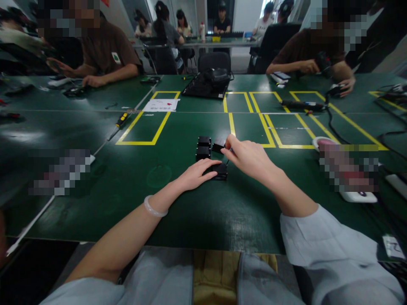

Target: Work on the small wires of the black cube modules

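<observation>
Several small black box-shaped parts sit together on the green table (190, 212). My left hand (195, 174) lies flat with its fingers stretched over the nearest black part (220, 170), pressing on it. My right hand (249, 157) is pinched on another small black part (218, 146) just beyond it. Two stacked black parts (203, 148) stand to the left of that one, untouched. A pale bangle (154, 208) rings my left wrist.
Yellow tape rectangles (143, 142) mark the table. A yellow-handled screwdriver (121, 120), a paper sheet (161, 105) and a black tray (206, 87) lie farther back. White devices (358, 196) and cables are at right. Other people work at the far edge and beyond.
</observation>
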`<state>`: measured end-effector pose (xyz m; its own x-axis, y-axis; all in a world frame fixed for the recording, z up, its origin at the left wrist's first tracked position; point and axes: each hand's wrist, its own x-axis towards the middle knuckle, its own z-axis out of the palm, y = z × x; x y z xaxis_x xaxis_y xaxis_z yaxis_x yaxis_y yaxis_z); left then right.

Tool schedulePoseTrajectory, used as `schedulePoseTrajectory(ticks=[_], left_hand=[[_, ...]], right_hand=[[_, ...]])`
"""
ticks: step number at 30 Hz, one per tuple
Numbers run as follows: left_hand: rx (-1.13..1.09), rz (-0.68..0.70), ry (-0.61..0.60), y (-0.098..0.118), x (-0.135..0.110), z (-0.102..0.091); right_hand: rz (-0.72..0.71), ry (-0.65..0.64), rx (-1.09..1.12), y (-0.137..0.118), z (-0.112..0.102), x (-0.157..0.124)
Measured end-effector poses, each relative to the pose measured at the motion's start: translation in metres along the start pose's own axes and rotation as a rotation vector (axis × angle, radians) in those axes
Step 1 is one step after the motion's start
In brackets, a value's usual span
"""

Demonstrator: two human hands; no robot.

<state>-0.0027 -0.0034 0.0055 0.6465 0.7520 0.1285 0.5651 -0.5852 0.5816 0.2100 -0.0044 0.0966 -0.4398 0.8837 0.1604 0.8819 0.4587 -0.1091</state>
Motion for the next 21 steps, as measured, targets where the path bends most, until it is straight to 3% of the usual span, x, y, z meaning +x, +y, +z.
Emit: schedulePoseTrajectory(ticks=[21], left_hand=[[0.006,0.005,-0.005,-0.0008,-0.0001,0.0004]], right_hand=[[-0.009,0.002,0.029,-0.0005,0.0018,0.0005]])
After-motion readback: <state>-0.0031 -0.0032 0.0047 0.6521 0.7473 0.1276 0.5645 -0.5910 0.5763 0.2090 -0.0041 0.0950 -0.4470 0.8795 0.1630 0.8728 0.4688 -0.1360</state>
